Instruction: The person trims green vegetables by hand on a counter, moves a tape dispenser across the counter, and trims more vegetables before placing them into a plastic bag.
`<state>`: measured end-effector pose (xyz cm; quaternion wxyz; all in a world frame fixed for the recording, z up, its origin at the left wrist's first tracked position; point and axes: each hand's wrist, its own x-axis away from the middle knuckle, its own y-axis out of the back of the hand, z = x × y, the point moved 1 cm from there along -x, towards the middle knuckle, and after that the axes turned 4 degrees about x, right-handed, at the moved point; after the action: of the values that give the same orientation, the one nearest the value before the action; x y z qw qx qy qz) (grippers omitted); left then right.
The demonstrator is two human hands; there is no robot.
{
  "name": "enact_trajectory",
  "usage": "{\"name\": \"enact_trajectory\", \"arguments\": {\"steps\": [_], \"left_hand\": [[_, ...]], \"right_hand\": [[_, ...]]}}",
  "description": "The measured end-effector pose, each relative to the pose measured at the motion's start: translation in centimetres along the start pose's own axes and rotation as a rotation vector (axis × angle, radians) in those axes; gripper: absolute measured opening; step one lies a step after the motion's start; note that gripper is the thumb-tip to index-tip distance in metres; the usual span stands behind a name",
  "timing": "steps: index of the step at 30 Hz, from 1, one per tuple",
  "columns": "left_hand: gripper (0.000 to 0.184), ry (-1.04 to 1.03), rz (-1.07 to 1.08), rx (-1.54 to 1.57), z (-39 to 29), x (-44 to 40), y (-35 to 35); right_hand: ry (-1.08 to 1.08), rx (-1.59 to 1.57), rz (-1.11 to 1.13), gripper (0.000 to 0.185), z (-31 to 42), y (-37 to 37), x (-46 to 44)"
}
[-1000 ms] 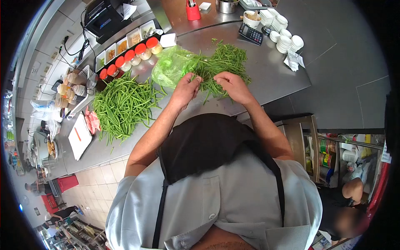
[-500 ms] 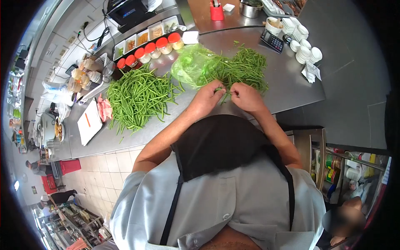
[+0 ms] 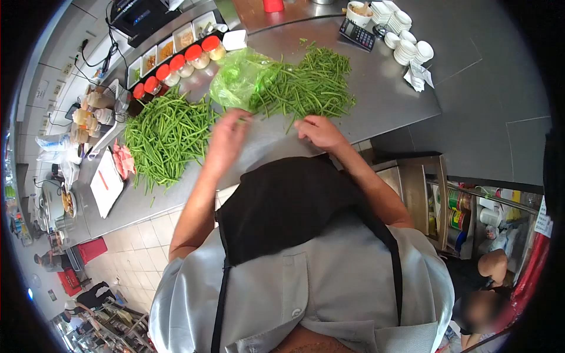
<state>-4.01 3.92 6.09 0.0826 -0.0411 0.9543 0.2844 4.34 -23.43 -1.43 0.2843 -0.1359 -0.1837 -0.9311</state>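
Observation:
My left hand (image 3: 228,140) is over the steel counter, just right of a large pile of whole green beans (image 3: 168,141). It is smeared by motion, so its grip cannot be made out. My right hand (image 3: 321,133) is closed with curled fingers at the near edge of a second, looser pile of green beans (image 3: 321,82). A thin green piece shows by its fingertips, but whether it is held is unclear. Between the piles lies a crumpled, see-through green plastic bag (image 3: 241,79), partly against the right pile.
Red-lidded jars (image 3: 196,57) stand in a row behind the left pile, with white trays of ingredients beyond. A calculator (image 3: 356,35), stacked white dishes (image 3: 406,52) and a white board (image 3: 107,183) lie on the counter. A person (image 3: 479,294) is at the lower right.
My hands were together at the right pile's near edge; they are now apart. The left has swung left toward the whole beans, and the right has stayed near its pile. The view has shifted.

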Motion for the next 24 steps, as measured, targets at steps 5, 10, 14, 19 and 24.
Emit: {"name": "enact_trajectory", "arguments": {"steps": [5, 10, 14, 19, 24], "left_hand": [[0.04, 0.058, -0.238, -0.459, 3.0, -0.5, 10.0], [0.043, 0.086, -0.296, -0.531, 3.7, 1.2, 9.7], [0.039, 0.268, 0.017, -0.196, 3.4, 2.3, 0.4], [0.048, 0.253, 0.134, -0.284, 2.0, 0.8, -9.4], [0.055, 0.113, -0.003, -0.441, 1.5, -3.2, -12.8]], "right_hand": [[0.163, 0.43, -0.335, 0.026, -3.2, 4.1, 0.9], [0.206, 0.657, -0.396, 0.029, -1.8, 4.5, 0.3], [0.316, 0.663, -0.361, 0.042, -2.0, 3.1, -0.8], [0.478, 0.749, -0.436, 0.053, -2.6, 3.3, -0.7], [0.498, 0.769, -0.492, 0.047, -3.3, 5.7, -4.4]]}}
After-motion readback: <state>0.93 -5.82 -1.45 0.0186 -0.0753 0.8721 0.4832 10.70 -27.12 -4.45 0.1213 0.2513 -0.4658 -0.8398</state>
